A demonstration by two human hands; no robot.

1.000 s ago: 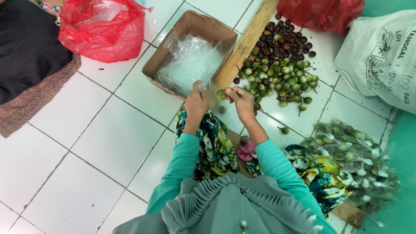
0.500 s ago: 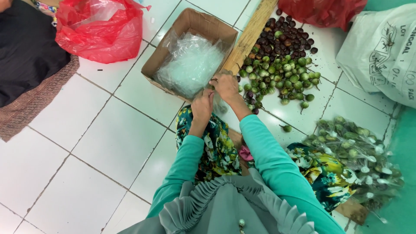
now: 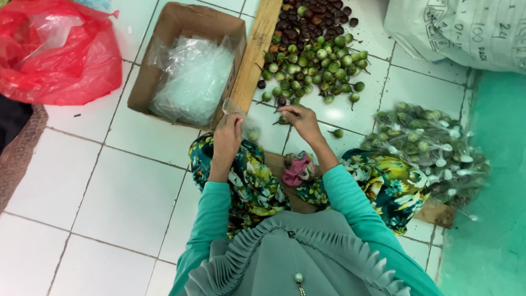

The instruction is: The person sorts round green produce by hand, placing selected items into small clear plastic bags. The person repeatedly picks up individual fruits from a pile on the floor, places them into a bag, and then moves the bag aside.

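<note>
Left hand point(image 3: 227, 134) fingers pinch small clear bag point(image 3: 241, 118); right hand point(image 3: 304, 121) fingers grasp green fruit point(image 3: 282, 119) (seemingly), just right of bag.

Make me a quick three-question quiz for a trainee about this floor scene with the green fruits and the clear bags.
1. True or false: the left hand holds a clear bag.
2. Which lies nearest the right hand?
A. red bag
B. fruit pile
C. white sack
3. What fills the box?

Key
1. True: the left hand's fingers pinch a small clear bag with a green fruit inside.
2. B: the right hand reaches the pile's near edge.
3. A heap of clear plastic bags.
</note>
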